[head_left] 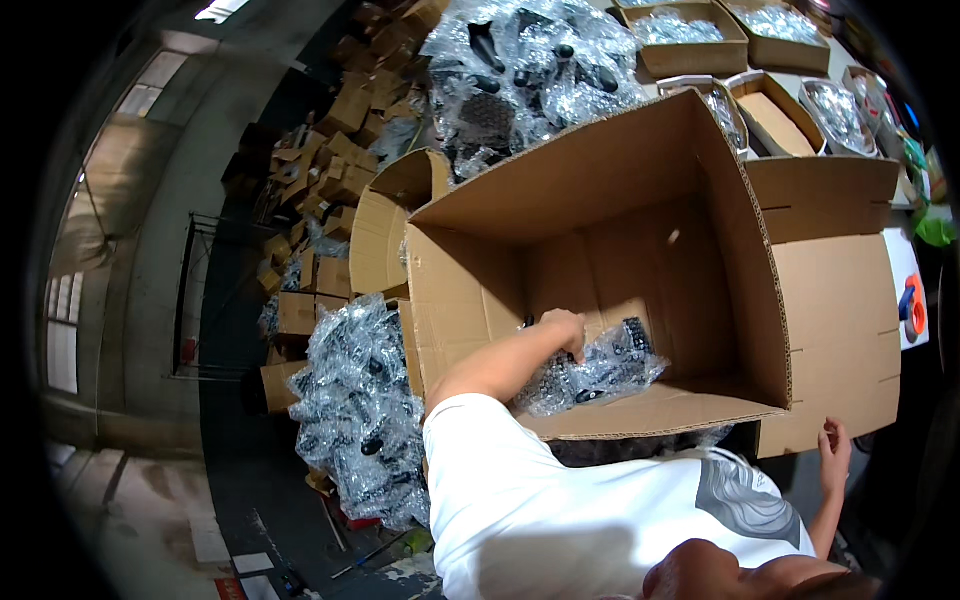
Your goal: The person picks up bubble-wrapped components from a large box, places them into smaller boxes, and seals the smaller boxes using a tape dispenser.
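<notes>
A large open cardboard box (640,250) stands in front of me with its mouth toward me. My left arm reaches into it from the left side. My left hand (565,330) is closed on the edge of a bubble-wrapped package (600,370), which lies low inside the box. Dark parts show through its clear wrap, but their kind cannot be made out. Off to the right, my right hand (835,448) holds nothing, its fingers loosely apart, close to the lower corner of a cardboard flap (835,330).
Bubble-wrapped packages are heaped left of the box (365,420) and behind it (530,75). Smaller cartons (775,115) with wrapped items stand at the far right. A tape dispenser (912,305) lies beyond the flap. Many cartons (335,165) are piled at the far left.
</notes>
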Available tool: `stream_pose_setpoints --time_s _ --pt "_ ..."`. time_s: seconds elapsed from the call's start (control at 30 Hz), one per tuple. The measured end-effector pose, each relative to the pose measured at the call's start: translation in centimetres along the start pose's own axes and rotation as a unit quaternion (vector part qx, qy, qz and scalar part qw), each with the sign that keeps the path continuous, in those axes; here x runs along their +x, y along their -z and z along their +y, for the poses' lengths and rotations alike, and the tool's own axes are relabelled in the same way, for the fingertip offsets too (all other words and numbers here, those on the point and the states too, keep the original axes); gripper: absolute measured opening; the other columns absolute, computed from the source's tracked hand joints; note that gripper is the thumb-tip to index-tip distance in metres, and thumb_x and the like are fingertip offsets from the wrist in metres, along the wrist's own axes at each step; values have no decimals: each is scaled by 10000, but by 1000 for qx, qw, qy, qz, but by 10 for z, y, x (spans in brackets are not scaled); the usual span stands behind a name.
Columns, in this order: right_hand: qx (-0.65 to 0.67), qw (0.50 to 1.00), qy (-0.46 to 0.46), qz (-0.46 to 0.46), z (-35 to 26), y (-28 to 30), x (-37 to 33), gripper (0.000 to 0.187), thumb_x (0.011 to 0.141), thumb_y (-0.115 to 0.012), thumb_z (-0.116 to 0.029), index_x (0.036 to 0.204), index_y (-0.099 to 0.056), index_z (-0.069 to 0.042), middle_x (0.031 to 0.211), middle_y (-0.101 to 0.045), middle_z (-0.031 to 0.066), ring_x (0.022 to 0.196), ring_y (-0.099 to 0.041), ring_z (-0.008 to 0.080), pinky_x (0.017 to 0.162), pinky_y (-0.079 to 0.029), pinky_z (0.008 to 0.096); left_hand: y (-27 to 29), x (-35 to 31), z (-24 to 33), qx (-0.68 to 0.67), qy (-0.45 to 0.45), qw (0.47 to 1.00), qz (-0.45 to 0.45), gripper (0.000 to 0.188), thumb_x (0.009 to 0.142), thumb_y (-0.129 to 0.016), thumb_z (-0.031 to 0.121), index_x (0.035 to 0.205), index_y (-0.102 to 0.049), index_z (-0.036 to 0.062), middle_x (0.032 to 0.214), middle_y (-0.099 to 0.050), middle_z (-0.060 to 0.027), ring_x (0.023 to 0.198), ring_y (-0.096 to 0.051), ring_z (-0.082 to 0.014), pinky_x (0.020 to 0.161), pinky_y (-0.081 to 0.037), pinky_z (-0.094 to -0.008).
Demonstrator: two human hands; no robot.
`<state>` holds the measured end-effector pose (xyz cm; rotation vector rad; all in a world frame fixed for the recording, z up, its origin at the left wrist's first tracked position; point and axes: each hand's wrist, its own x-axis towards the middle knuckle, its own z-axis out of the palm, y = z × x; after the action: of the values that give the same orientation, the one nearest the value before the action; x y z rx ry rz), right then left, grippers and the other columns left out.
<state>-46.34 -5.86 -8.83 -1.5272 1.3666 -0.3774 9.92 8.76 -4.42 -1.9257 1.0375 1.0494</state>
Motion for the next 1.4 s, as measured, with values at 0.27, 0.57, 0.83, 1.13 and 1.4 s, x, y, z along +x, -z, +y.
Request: stream_pose_setpoints --time_s 0.27,0.57,0.83,1.13,1.4 --pt "-27 1000 -15 6 -12 -3 -1 274 891 -544 -74 1149 -532 19 1017 -594 89 918 -556 152 823 -445 281 -15 21 -11 -34 -58 990 120 301 798 -619 295 1002 -687 85 1091 -633 -164 1004 -614 -316 867 -490 -409" --pt "14 981 193 26 -121 18 41 249 879 -535 -92 1091 -551 39 1042 -593 108 994 -565 190 887 -426 298 64 -63 -84 -611 -312 659 307 270 919 -577 253 824 -618 4 712 -575 35 646 -490 -40 571 -402 -202" --pt "302 813 223 -445 -283 -23 -5 539 806 -690 -229 1265 -473 -51 1199 -537 111 1078 -544 217 909 -444 323 133 -234 68 -693 -532 319 368 469 870 -607 380 1116 -513 -8 1040 -626 -129 847 -648 -218 760 -559 -359" --pt "693 521 274 -415 -279 5 63 497 937 -472 -318 1337 -343 -53 1239 -504 93 1116 -522 231 972 -435 376 134 -260 265 -560 -565 532 291 343 940 -532 299 1109 -542 1 1016 -594 -14 851 -525 -65 797 -431 -218" --pt "390 888 154 -190 -145 23 213 485 791 -654 -137 1215 -449 -20 1055 -594 98 934 -596 210 825 -487 345 118 -187 90 -208 -169 783 561 169 812 -579 147 919 -572 17 912 -598 -169 892 -583 -332 770 -468 -396"
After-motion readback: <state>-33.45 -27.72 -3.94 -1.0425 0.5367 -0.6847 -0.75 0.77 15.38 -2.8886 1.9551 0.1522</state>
